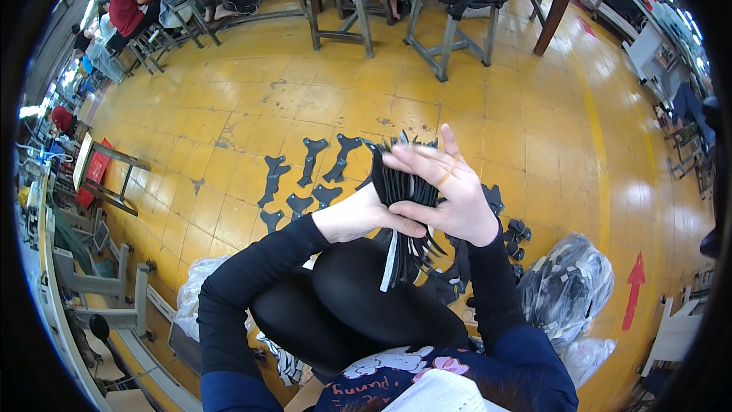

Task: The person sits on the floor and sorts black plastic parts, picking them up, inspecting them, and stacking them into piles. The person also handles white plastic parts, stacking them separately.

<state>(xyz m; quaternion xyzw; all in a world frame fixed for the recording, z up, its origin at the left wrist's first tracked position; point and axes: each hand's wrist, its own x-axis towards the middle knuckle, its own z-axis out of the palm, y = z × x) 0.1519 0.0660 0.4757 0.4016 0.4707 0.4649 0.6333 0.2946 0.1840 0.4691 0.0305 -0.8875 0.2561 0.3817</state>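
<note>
Head view, person seated over a yellow tiled floor. Both hands meet in front of the knees on one stack of thin black cut pieces, held edge-on to the camera. The stack's long axis runs near vertical in the picture, top end fanned out by the fingertips, lower end hanging down over the lap with a pale strip showing along one edge. The left hand comes in from the left and its grip is closed around the stack's middle from that side; thumb and fingers are mostly hidden behind the pieces, so how far they wrap cannot be told for certain. The right hand lies over the stack from the right, grip closed on it with the palm against the right face, while the fingers spread up and to the left across the top end. So the stack sits between the two hands, touching both, neither one nearer. On the floor beyond the hands, loose pieces of the same black kind lie flat and apart from one another, up and to the left of the stack. More small black pieces lie just right of the right wrist. A clear bag of dark pieces rests at the lower right, well apart from the hands. Stools stand farther off.
</note>
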